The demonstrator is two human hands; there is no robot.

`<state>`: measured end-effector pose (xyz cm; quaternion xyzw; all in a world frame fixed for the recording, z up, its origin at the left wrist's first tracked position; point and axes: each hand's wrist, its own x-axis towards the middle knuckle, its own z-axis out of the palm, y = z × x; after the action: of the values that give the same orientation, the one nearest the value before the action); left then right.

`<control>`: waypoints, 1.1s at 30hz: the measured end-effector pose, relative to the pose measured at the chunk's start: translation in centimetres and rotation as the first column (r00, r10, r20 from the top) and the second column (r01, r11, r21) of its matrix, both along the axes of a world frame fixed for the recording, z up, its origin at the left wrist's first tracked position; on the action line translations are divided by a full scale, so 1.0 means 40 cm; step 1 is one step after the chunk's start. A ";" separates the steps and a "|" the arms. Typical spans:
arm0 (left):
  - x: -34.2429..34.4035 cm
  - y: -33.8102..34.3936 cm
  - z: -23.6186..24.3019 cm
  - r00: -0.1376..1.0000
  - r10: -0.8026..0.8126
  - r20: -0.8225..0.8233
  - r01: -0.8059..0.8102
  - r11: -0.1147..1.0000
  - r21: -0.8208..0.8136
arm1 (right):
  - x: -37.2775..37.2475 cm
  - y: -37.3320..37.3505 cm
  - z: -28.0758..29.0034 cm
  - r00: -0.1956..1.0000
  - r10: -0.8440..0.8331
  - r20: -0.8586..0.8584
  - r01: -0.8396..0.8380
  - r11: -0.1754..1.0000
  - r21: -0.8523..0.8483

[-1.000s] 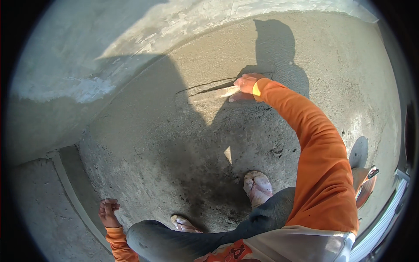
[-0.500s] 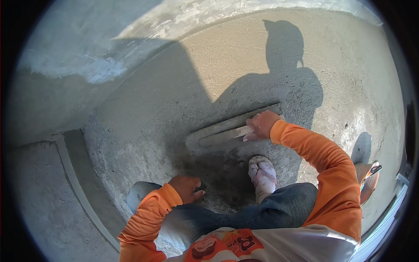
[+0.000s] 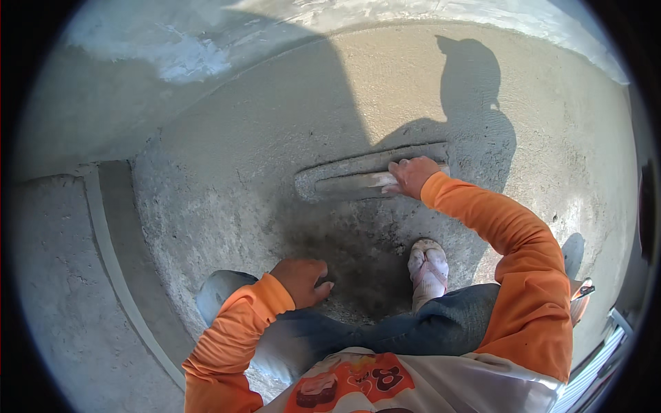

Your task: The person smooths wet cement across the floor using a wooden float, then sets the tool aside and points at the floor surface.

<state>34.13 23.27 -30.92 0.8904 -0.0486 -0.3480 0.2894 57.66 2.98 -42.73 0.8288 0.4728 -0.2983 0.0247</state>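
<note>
My right hand (image 3: 413, 176) is closed on the handle of a long, cement-coated float (image 3: 330, 173), lying almost crosswise on the wet grey cement floor (image 3: 289, 117). My left hand (image 3: 301, 282) hangs above my left thigh, fingers loosely bent and thumb apart, holding nothing. Below the float, my right foot (image 3: 428, 265) in a sock and sandal stands on a darker, rougher patch; the left foot is hidden.
A patchy pale wall (image 3: 158, 48) curves along the top, shadows falling over it and the floor. At left lies a concrete slab (image 3: 48, 275) with an edged strip beside it. An orange and metal object (image 3: 582, 300) and ribbed metal (image 3: 589, 365) sit at the lower right.
My right hand and the float have come closer to me since a second ago, then shifted slightly away again. My left hand has moved from the lower left to in front of my body.
</note>
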 end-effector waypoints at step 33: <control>0.080 -0.095 -0.024 0.989 -0.057 -0.137 0.064 0.997 0.045 | -0.016 -0.331 0.005 0.987 0.022 -0.157 -0.040 0.993 -0.115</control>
<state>37.34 19.46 -31.86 0.8696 -0.0474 -0.4175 0.2594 57.01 -10.26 -42.54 0.7927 0.4676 -0.3890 0.0414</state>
